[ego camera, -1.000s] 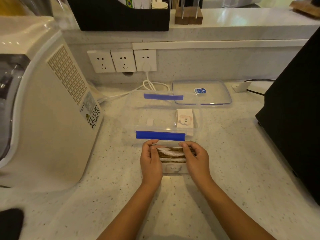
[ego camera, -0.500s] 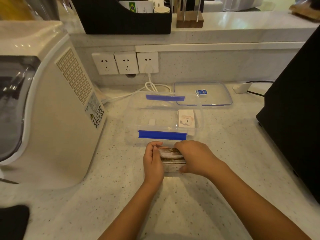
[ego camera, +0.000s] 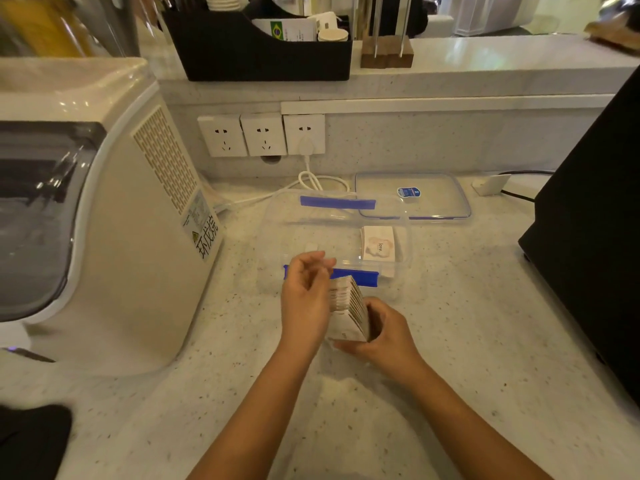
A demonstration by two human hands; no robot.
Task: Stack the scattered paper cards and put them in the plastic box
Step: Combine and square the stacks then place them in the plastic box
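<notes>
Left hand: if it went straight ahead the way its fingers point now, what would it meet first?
Probably the near wall of the plastic box, at its blue clip. The left hand is open, fingers aimed away over that rim; height is unclear, so it may pass over into the box.

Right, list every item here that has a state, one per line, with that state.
plastic box: open, lid off, one card pile inside at its right end
lid: lying flat on the counter behind the box
card stack: gathered, tilted on edge, outside the box
right hand: gripping the stack
left hand: fingers loose, beside the stack
white plug: plugged into the right-most socket
</notes>
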